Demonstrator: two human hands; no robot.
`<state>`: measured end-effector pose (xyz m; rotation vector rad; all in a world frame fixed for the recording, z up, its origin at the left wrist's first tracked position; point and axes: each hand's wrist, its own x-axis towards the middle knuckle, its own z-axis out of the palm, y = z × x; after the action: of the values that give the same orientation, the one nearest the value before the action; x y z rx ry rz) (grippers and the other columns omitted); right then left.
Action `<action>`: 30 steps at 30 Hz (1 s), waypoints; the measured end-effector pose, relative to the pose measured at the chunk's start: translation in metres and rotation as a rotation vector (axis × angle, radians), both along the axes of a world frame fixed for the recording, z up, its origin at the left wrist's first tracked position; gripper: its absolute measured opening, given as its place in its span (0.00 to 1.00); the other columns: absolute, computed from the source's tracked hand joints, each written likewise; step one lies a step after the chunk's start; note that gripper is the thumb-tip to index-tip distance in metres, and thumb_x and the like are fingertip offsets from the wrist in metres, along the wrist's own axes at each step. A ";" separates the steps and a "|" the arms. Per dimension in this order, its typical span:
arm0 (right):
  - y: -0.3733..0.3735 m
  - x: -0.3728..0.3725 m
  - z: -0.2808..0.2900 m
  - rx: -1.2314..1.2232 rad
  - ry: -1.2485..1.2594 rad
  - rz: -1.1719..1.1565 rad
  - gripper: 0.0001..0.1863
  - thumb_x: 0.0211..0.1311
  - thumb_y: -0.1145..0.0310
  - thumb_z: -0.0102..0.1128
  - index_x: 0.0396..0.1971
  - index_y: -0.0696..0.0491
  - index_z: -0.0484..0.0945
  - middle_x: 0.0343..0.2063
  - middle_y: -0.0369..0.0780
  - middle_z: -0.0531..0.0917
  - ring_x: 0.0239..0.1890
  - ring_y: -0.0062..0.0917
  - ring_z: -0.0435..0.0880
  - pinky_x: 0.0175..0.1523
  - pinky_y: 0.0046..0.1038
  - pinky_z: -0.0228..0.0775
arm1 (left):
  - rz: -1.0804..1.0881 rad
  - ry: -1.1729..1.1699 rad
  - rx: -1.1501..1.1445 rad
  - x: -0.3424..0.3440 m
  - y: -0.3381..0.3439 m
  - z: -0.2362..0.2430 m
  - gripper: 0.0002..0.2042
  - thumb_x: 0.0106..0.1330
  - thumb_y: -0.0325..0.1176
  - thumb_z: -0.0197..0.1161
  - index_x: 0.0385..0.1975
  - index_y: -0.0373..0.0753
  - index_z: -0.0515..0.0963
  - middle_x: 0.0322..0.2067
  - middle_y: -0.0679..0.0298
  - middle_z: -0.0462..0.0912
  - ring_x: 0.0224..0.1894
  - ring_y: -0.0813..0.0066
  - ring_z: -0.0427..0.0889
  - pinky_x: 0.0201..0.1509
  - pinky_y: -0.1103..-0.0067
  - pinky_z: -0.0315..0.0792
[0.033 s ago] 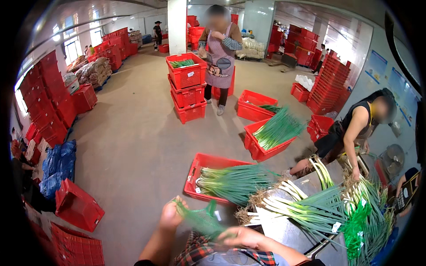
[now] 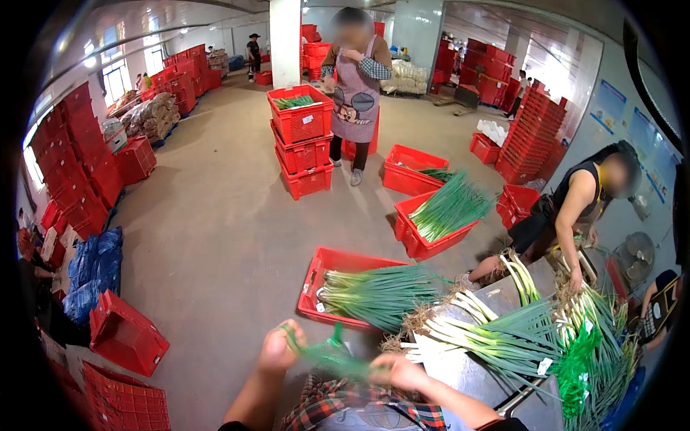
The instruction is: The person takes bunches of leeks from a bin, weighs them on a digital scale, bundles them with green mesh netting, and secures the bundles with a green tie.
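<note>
A green mesh bag (image 2: 332, 356) is stretched between my hands in front of my checked apron, partly blurred. My left hand (image 2: 279, 346) is closed on one end of it, thumb on top. At the other end my right hand (image 2: 399, 372) pinches the mesh, its fingers slightly smeared. Just beyond lies a red crate (image 2: 313, 281) with bunched spring onions (image 2: 374, 293) in it. To the right, more spring onions (image 2: 467, 335) with pale stalks and brown roots lie on a metal table (image 2: 477, 376), close to my right hand.
Further green mesh bags (image 2: 576, 373) hang over the table's right side. A co-worker (image 2: 578, 201) bends over the table's far end; another person (image 2: 356, 93) stands behind stacked red crates (image 2: 305, 154). Two more crates with spring onions (image 2: 449, 208) stand beyond. An angled red crate (image 2: 128, 332) sits at left.
My right hand has shifted slightly up and to the right. The mesh bag between my hands has changed shape a little; my left hand stays nearly in place.
</note>
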<state>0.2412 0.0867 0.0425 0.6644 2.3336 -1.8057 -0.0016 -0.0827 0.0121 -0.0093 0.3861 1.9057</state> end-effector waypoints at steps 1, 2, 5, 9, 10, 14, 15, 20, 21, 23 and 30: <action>0.011 -0.002 0.000 0.281 -0.041 -0.132 0.11 0.52 0.62 0.56 0.30 0.54 0.77 0.30 0.40 0.79 0.33 0.28 0.78 0.39 0.27 0.67 | -0.097 0.104 -0.074 0.015 -0.003 0.003 0.03 0.58 0.24 0.47 0.27 0.38 0.69 0.21 0.66 0.70 0.24 0.75 0.70 0.28 0.78 0.67; 0.021 -0.006 0.000 0.537 -0.116 -0.271 0.10 0.50 0.62 0.58 0.27 0.54 0.77 0.27 0.41 0.79 0.31 0.29 0.78 0.36 0.28 0.67 | -0.187 0.209 -0.150 0.044 -0.006 0.011 0.03 0.59 0.24 0.47 0.27 0.38 0.68 0.21 0.66 0.69 0.24 0.75 0.70 0.28 0.78 0.66; 0.048 -0.020 0.003 1.004 0.172 -0.515 0.10 0.52 0.62 0.56 0.21 0.54 0.75 0.18 0.38 0.77 0.23 0.28 0.76 0.31 0.31 0.66 | -0.280 0.108 -0.123 0.072 -0.005 0.018 0.02 0.60 0.25 0.47 0.28 0.38 0.68 0.21 0.67 0.69 0.24 0.76 0.69 0.28 0.78 0.66; 0.073 -0.047 0.024 -1.248 0.467 -1.123 0.12 0.61 0.62 0.46 0.19 0.50 0.67 0.14 0.32 0.66 0.20 0.22 0.66 0.27 0.23 0.62 | -0.241 0.120 -0.103 0.064 -0.008 0.017 0.03 0.58 0.24 0.51 0.31 0.38 0.67 0.22 0.67 0.70 0.25 0.77 0.70 0.28 0.78 0.66; 0.078 -0.036 0.025 -1.368 0.558 -0.858 0.13 0.61 0.61 0.45 0.20 0.50 0.67 0.13 0.32 0.63 0.18 0.20 0.62 0.24 0.22 0.58 | -0.248 0.320 -0.235 0.066 -0.007 0.030 0.04 0.57 0.24 0.52 0.31 0.38 0.68 0.21 0.68 0.69 0.24 0.79 0.69 0.28 0.81 0.65; 0.050 -0.032 0.051 -0.970 0.466 -0.768 0.11 0.62 0.62 0.44 0.22 0.50 0.66 0.11 0.31 0.61 0.14 0.18 0.59 0.20 0.22 0.56 | 0.147 1.407 -0.681 0.045 -0.013 0.018 0.03 0.59 0.25 0.52 0.31 0.40 0.67 0.19 0.69 0.68 0.21 0.84 0.66 0.24 0.85 0.62; 0.041 -0.037 0.045 -0.778 0.409 -0.865 0.11 0.62 0.63 0.43 0.22 0.50 0.66 0.12 0.31 0.62 0.14 0.18 0.62 0.21 0.23 0.59 | 0.443 1.419 -0.709 0.028 -0.018 -0.005 0.03 0.59 0.25 0.51 0.31 0.41 0.67 0.18 0.70 0.67 0.19 0.86 0.64 0.21 0.87 0.60; 0.017 0.000 -0.013 -1.568 0.336 -0.268 0.12 0.60 0.65 0.46 0.19 0.51 0.66 0.11 0.29 0.63 0.11 0.15 0.59 0.14 0.18 0.49 | 0.520 0.575 -0.514 0.010 -0.023 0.043 0.02 0.61 0.26 0.46 0.30 0.41 0.66 0.15 0.72 0.62 0.12 0.88 0.53 0.13 0.88 0.48; -0.006 0.002 0.027 -1.277 0.156 -0.334 0.08 0.57 0.66 0.50 0.25 0.55 0.70 0.11 0.27 0.62 0.10 0.13 0.57 0.14 0.17 0.47 | 0.565 0.580 -0.513 0.002 -0.023 0.044 0.03 0.62 0.26 0.44 0.29 0.40 0.66 0.14 0.72 0.61 0.11 0.88 0.51 0.12 0.88 0.46; -0.025 0.009 0.050 -0.922 -0.036 0.004 0.17 0.52 0.66 0.57 0.39 0.59 0.70 0.17 0.31 0.71 0.14 0.13 0.64 0.20 0.15 0.57 | 0.351 0.523 -0.491 -0.020 -0.033 0.044 0.06 0.63 0.26 0.40 0.31 0.38 0.67 0.13 0.72 0.60 0.11 0.87 0.53 0.12 0.88 0.48; 0.043 -0.031 0.000 0.327 -0.028 -0.698 0.09 0.57 0.70 0.50 0.22 0.59 0.74 0.18 0.38 0.76 0.24 0.26 0.77 0.29 0.29 0.70 | -0.667 0.978 -0.348 0.055 -0.032 0.030 0.12 0.58 0.33 0.56 0.40 0.39 0.71 0.29 0.72 0.73 0.31 0.86 0.68 0.35 0.87 0.63</action>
<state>0.2107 0.1294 0.0422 1.7116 2.5979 -1.5812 0.0535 -0.1146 0.0419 0.7479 1.1998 1.0487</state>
